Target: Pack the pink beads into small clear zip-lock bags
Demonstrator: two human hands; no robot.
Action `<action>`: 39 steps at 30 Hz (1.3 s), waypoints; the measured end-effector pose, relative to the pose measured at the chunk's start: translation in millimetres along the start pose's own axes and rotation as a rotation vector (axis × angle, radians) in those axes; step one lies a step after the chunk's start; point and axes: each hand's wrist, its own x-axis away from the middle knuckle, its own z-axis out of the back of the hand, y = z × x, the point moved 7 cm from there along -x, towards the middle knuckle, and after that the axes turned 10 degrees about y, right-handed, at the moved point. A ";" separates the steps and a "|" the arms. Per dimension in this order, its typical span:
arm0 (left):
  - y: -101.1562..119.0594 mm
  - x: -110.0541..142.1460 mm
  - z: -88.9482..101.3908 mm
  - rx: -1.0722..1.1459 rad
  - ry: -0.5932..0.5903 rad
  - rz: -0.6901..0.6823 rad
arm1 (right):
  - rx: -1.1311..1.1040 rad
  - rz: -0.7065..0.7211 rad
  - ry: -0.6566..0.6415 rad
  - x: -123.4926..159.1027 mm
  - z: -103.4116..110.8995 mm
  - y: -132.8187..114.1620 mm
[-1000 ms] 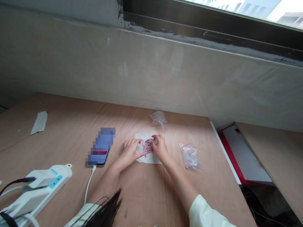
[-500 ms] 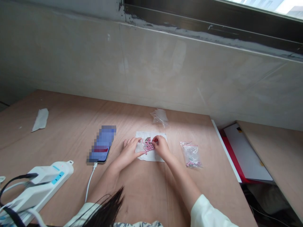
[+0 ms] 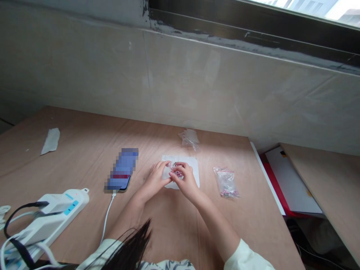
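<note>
A small pile of pink beads [image 3: 179,173], mixed with some darker pieces, lies on a white sheet [image 3: 194,162]. My left hand [image 3: 158,175] rests at the left side of the pile, thumb and fingers apart. From the right, my right hand [image 3: 187,182] reaches over the beads with its thumb and fingers spread around them. The right thumb comes close to the left hand's fingertips. Part of the pile is hidden by the right fingers, and I make out nothing gripped in either hand.
Zip bags with pink beads [image 3: 227,183] lie right of the sheet. Clear plastic bags [image 3: 189,138] lie behind it. At left are a phone [image 3: 122,168] on a white cable, a power strip [image 3: 60,221] with plugs, and a white paper piece [image 3: 51,140].
My right hand has gone from a pinch at the pile's right edge to spread fingers across the beads, its thumb moving left. The left hand has barely shifted.
</note>
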 end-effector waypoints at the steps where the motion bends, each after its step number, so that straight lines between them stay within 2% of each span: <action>1: -1.5 1.6 2.4 0.057 0.017 0.012 | -0.082 -0.010 -0.006 0.8 -0.1 0.3; 3: -7.9 5.2 9.7 0.199 0.060 0.077 | -0.262 -0.061 -0.016 1.6 0.8 1.6; 5: -20.0 10.2 18.1 0.378 0.119 0.215 | -0.402 -0.135 -0.023 2.1 2.5 3.1; 8: -35.9 21.1 23.5 0.687 0.186 0.426 | -0.495 -0.211 -0.029 3.0 4.6 2.0; 11: -34.2 28.8 12.8 0.999 0.085 0.510 | -0.511 -0.221 -0.042 2.2 5.0 -2.3; 14: -30.8 30.9 3.8 1.159 0.029 0.540 | -0.516 -0.220 -0.033 -2.8 5.7 1.2; 16: -34.2 29.8 3.1 1.193 0.075 0.561 | -0.458 -0.215 0.051 -8.9 11.1 13.2; 19: -40.0 27.9 3.7 1.231 0.130 0.593 | -0.163 -0.151 0.200 -17.0 20.4 36.0; 22: -41.0 27.8 4.1 1.262 0.140 0.613 | 0.113 -0.054 0.208 -20.2 16.7 49.6; 25: -38.8 29.5 3.5 1.271 0.126 0.636 | 0.215 0.011 0.171 -19.9 9.0 53.1; 32: -37.3 31.4 7.2 1.235 0.125 0.622 | 0.198 0.013 0.152 -22.5 11.8 47.8; 35: -36.9 30.9 6.5 1.208 0.106 0.613 | 0.062 -0.038 0.175 -23.8 19.8 37.6; 39: -32.5 28.7 1.8 1.184 0.054 0.608 | -0.141 -0.060 0.070 -24.2 18.0 15.7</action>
